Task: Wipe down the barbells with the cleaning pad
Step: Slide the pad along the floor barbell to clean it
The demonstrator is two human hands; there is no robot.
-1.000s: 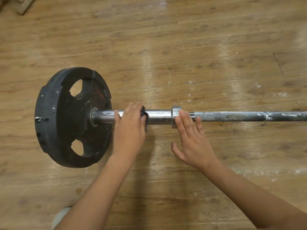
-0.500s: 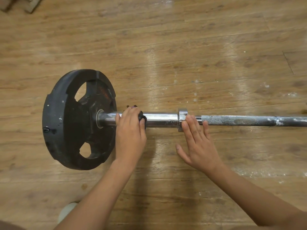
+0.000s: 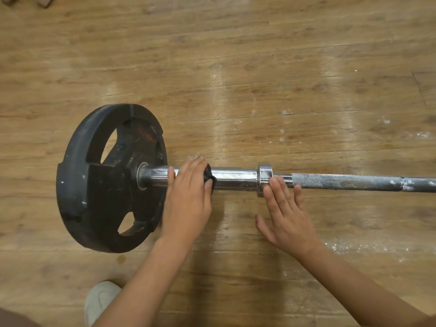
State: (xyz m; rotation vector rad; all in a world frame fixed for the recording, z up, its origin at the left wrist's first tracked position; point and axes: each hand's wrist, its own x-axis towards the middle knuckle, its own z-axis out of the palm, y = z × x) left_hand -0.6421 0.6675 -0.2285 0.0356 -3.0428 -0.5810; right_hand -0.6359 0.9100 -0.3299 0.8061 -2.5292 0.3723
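A barbell (image 3: 236, 179) lies across the wooden floor, its chrome sleeve running right from a black weight plate (image 3: 94, 185) to a collar (image 3: 264, 171). My left hand (image 3: 188, 199) curls over the sleeve close to the plate, pressing a dark cleaning pad (image 3: 209, 177) against the metal; only the pad's right edge shows past my fingers. My right hand (image 3: 286, 213) lies flat with fingers spread, fingertips resting on the bar just right of the collar. The knurled shaft (image 3: 349, 181) beyond is speckled with white residue.
A light-coloured shoe (image 3: 100, 300) sits on the floor near the bottom left, below my left forearm. White dust flecks dot the wooden floor (image 3: 236, 79) around the bar. A bit of wooden debris (image 3: 46, 1) lies at the top left corner.
My left hand with the pad stays on the sleeve near the plate, shifting slightly. The view has drifted, so the barbell sits further right. My right hand keeps resting by the collar.
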